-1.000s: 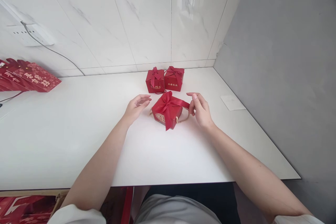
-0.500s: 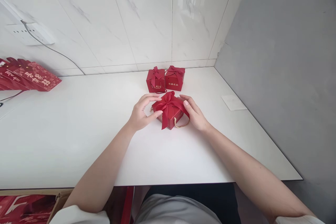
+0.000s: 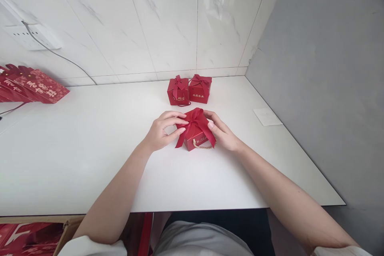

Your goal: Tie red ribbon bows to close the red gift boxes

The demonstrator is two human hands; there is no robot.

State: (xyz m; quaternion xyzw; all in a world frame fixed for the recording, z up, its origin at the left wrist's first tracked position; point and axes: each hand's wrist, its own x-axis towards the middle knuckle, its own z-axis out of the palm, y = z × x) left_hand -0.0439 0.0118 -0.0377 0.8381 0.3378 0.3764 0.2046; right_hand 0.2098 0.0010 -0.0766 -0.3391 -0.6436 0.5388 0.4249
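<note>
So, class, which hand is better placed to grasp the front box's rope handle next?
Probably the right hand: the rope handle curves close beside it, whereas the left hand is across the box from it.

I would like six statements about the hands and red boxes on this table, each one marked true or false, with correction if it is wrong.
1. The left hand and the right hand are on either side of the nearest box. True.
2. A ribbon bow sits on top of this box. True.
3. The bow is blue. False: it is red.
4. Three boxes stand just behind it. False: only two, the left rear box and the right rear box.
5. A flat white sheet lies beyond the right hand, to its right. True.
6. The red packages with pale lettering are at far right. False: these packages are at far left.
</note>
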